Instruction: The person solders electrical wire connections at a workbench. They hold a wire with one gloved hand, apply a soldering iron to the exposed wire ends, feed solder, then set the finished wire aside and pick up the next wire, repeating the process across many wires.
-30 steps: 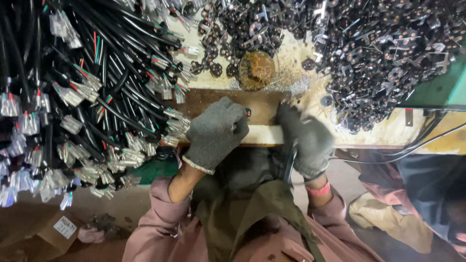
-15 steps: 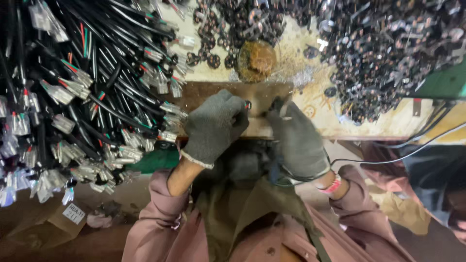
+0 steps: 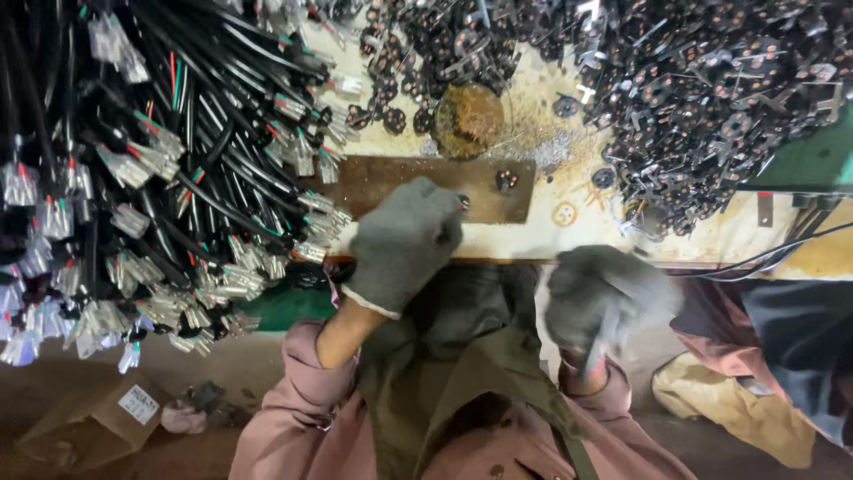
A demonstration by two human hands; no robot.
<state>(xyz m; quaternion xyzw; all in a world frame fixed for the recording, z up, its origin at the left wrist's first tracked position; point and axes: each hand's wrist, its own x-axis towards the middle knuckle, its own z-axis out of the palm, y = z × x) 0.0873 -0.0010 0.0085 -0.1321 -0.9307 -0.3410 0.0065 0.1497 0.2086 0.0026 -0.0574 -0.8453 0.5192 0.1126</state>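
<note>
We see a rusty brown metal plate (image 3: 426,182) lying on the tabletop (image 3: 569,236), near its front edge, with a small black part (image 3: 506,180) sitting on it. Our gloved left hand (image 3: 404,244) rests on the plate, its fingers (image 3: 444,213) bunched together over something small at the tips; what it is we cannot tell. Our gloved right hand (image 3: 600,298) is off the tabletop, blurred, fingers curled; any hold is unclear. Black cables (image 3: 178,160) lie left, dark parts (image 3: 702,98) heaped behind and right.
</note>
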